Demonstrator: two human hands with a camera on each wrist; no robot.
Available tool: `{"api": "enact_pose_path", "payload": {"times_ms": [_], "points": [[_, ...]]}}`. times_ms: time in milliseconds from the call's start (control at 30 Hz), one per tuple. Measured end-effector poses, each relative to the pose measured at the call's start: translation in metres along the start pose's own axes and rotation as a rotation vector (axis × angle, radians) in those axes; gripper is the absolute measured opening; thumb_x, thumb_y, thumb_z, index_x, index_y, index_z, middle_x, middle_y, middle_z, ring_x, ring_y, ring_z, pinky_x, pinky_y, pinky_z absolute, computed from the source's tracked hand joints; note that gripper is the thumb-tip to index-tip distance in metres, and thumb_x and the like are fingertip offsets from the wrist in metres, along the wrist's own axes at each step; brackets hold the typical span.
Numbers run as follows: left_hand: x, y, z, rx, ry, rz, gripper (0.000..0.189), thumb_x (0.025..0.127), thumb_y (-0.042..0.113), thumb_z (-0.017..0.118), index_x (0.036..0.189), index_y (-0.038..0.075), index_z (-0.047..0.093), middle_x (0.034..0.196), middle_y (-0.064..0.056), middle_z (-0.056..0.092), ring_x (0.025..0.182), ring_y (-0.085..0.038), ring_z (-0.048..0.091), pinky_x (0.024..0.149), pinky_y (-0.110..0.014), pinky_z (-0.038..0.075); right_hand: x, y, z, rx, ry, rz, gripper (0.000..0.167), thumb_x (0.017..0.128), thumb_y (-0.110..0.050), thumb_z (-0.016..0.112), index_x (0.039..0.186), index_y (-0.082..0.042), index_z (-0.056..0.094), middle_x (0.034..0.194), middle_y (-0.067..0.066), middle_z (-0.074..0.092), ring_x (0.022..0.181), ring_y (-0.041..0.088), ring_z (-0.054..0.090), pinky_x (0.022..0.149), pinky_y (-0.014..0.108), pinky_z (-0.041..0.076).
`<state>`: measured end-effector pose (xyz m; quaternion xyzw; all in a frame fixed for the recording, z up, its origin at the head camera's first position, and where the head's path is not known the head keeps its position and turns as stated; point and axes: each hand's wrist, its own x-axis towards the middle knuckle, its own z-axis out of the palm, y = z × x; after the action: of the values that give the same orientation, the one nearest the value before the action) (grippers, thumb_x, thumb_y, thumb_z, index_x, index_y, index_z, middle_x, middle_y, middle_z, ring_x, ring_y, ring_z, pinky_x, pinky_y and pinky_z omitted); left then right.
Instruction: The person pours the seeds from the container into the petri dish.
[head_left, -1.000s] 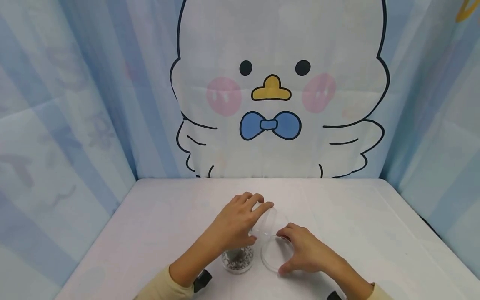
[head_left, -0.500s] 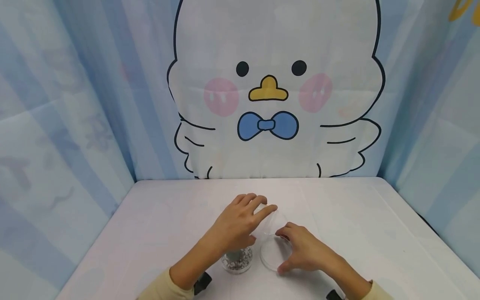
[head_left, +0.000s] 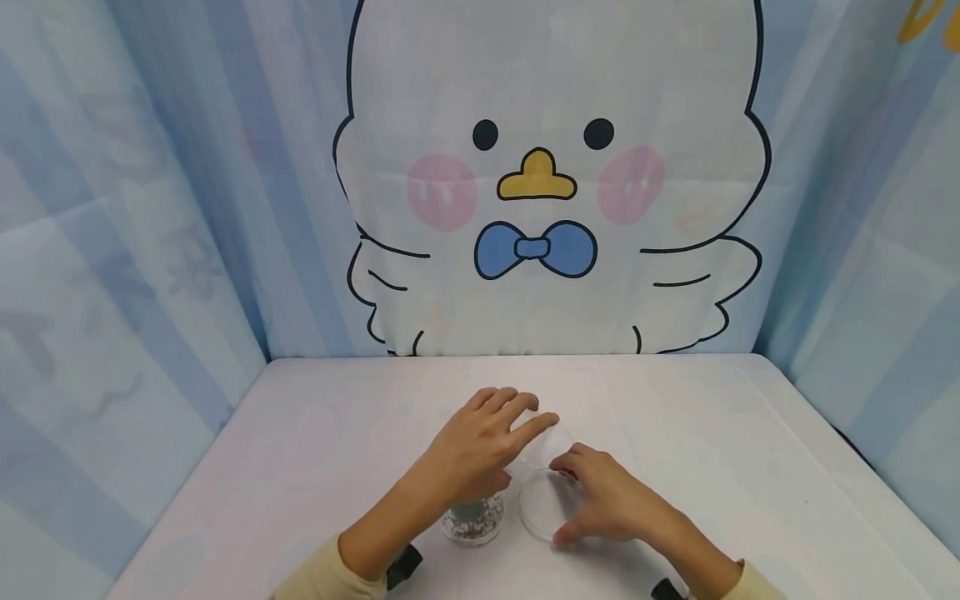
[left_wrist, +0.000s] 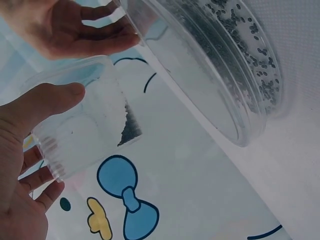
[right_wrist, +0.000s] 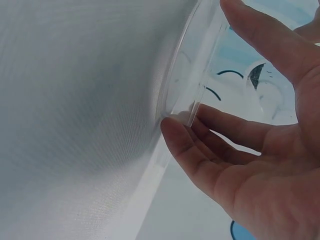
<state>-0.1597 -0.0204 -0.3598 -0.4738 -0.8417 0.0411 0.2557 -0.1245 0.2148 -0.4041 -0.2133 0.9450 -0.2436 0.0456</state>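
My left hand (head_left: 480, 446) grips a clear plastic cup (left_wrist: 95, 125), its thumb on one side and fingers around the other. The cup is tilted, and small dark grains (left_wrist: 131, 131) are heaped in one corner of it. Just right of it, my right hand (head_left: 611, 500) holds the rim of a clear round shallow dish (right_wrist: 192, 65) between thumb and fingertips, close to the tabletop. No grains show in that dish. A second clear round dish (head_left: 474, 533), scattered with dark grains, stands on the table below my left wrist, which hides part of it.
A white cloth covers the table (head_left: 690, 417). Behind it hangs a curtain (head_left: 675, 283) printed with a cartoon bird, and striped blue curtains (head_left: 112, 250) close in the sides. Dark straps (head_left: 405, 568) sit at the wrists below the beige sleeves (head_left: 330, 575).
My left hand has shifted slightly to the right with the cup in it. The right hand keeps its hold on the round dish, nearly still. The grain-filled dish has stayed in place.
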Motion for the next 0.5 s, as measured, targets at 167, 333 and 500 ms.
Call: {"api": "enact_pose_path", "payload": {"times_ms": [167, 333, 500], "points": [[0.0006, 0.0008, 0.0010, -0.004, 0.018, 0.024, 0.095, 0.067, 0.040, 0.099, 0.149, 0.028, 0.052, 0.140, 0.002, 0.056, 0.132, -0.020, 0.055, 0.114, -0.038, 0.045, 0.0007, -0.0001, -0.0002, 0.005, -0.007, 0.011, 0.084, 0.058, -0.042, 0.101, 0.123, -0.001, 0.068, 0.107, 0.001, 0.063, 0.101, 0.019, 0.060, 0.089, 0.044, 0.054], [0.0009, 0.0024, 0.0006, 0.011, 0.031, 0.046, 0.095, 0.065, 0.040, 0.100, 0.148, 0.028, 0.055, 0.140, 0.003, 0.057, 0.132, -0.019, 0.054, 0.114, -0.037, 0.045, 0.0009, 0.0003, -0.0002, 0.014, -0.006, 0.009, 0.083, 0.058, -0.040, 0.101, 0.123, 0.000, 0.068, 0.106, 0.001, 0.063, 0.100, 0.019, 0.061, 0.087, 0.041, 0.054], [0.0011, 0.0037, 0.0013, 0.015, 0.046, 0.054, 0.095, 0.064, 0.038, 0.101, 0.147, 0.029, 0.055, 0.140, 0.004, 0.058, 0.132, -0.017, 0.054, 0.114, -0.036, 0.046, 0.0005, 0.0006, 0.0002, 0.017, -0.003, 0.000, 0.083, 0.058, -0.040, 0.101, 0.123, 0.000, 0.068, 0.106, 0.002, 0.063, 0.100, 0.020, 0.062, 0.087, 0.041, 0.055]]}}
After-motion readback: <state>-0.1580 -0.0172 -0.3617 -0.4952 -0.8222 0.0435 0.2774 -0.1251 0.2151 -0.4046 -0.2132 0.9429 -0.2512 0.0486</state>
